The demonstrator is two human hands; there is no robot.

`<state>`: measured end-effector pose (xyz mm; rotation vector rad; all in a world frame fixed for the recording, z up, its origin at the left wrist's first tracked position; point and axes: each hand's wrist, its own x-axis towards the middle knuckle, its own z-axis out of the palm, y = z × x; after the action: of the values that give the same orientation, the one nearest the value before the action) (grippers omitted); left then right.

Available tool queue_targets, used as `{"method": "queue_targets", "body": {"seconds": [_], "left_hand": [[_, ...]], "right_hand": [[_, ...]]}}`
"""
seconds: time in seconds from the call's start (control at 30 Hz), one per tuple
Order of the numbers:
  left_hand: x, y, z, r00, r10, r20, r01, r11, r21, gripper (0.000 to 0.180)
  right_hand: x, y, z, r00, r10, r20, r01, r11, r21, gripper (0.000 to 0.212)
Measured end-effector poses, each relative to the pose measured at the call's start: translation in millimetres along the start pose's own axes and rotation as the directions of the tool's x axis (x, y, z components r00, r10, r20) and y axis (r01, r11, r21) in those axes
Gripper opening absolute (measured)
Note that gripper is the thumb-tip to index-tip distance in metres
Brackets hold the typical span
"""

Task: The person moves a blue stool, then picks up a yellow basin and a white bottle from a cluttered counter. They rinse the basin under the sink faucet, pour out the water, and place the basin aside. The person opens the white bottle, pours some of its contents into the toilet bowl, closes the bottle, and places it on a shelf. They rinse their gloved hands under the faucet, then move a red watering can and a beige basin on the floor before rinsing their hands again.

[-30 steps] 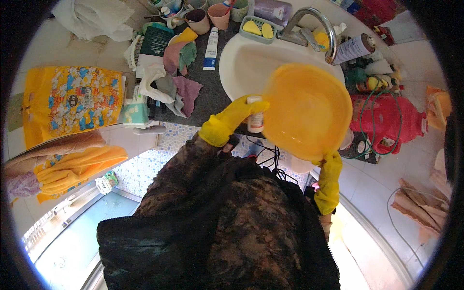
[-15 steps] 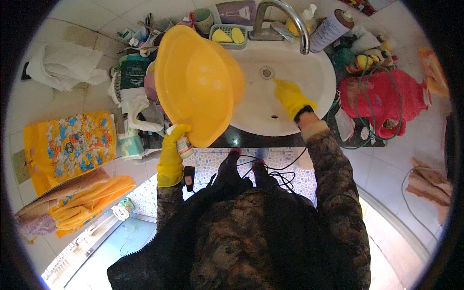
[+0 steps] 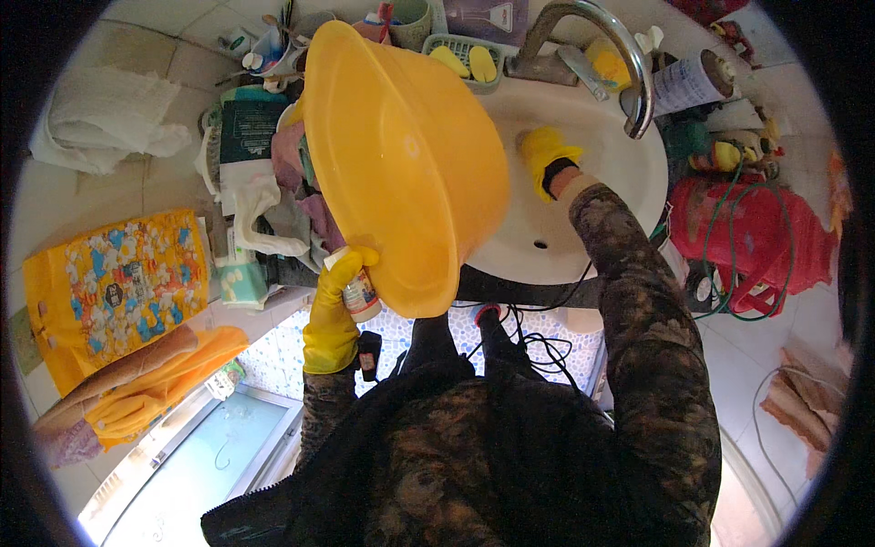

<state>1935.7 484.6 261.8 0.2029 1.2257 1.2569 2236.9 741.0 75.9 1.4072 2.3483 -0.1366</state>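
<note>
A large yellow plastic basin [image 3: 392,182] is tilted on its side over the left part of the white washbasin [image 3: 583,246]. My left hand [image 3: 334,314], in a yellow rubber glove, grips its near rim. The same hand also holds a small white bottle [image 3: 361,296] with a coloured label, close against the rim. My right hand [image 3: 550,160], gloved in yellow too, is low in the washbasin, just right of the tilted basin. Its fingers point away and are hard to make out, and the drain is hidden.
A chrome faucet [image 3: 597,18] arches over the back of the washbasin. Behind stands a green soap dish [image 3: 483,87] with yellow pieces. A spray can [image 3: 688,84] and a red bucket-like container [image 3: 756,237] are at right. Cloths and packets [image 3: 260,214] crowd the left counter.
The view has shifted a little. The yellow basin has tipped further, with more of its outer side showing. My right hand has moved to where the drain showed before; my left hand keeps its grip.
</note>
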Motion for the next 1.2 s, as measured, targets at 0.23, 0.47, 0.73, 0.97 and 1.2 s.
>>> {"method": "queue_targets", "body": {"seconds": [0.23, 0.47, 0.73, 0.97, 1.2], "left_hand": [[17.6, 4.6, -12.0, 0.995, -0.037, 0.088, 0.031, 0.997, 0.070, 0.024], [24.9, 1.5, -9.9, 0.976, -0.114, 0.187, 0.110, 0.993, 0.032, 0.023], [20.5, 12.4, 10.5, 0.965, -0.114, 0.238, 0.091, 0.990, 0.104, 0.025], [9.0, 15.3, 25.4, 0.962, -0.141, 0.234, 0.144, 0.990, 0.003, 0.023], [6.9, 15.0, 20.2, 0.963, -0.100, 0.251, 0.102, 0.995, 0.005, 0.027]], "right_hand": [[-50.5, 46.3, -29.5, 0.892, -0.059, -0.449, 0.151, 0.974, 0.172, 0.031], [-148.2, 65.6, -33.3, 0.876, 0.269, -0.400, -0.134, 0.933, 0.334, 0.025], [-193.0, 22.9, -30.6, 0.858, 0.414, -0.304, -0.170, 0.788, 0.592, 0.026], [-204.6, 32.2, -31.6, 0.842, 0.507, -0.182, -0.273, 0.693, 0.667, 0.027], [-208.9, 50.0, -67.2, 0.827, 0.550, -0.113, -0.225, 0.509, 0.831, 0.027]]}}
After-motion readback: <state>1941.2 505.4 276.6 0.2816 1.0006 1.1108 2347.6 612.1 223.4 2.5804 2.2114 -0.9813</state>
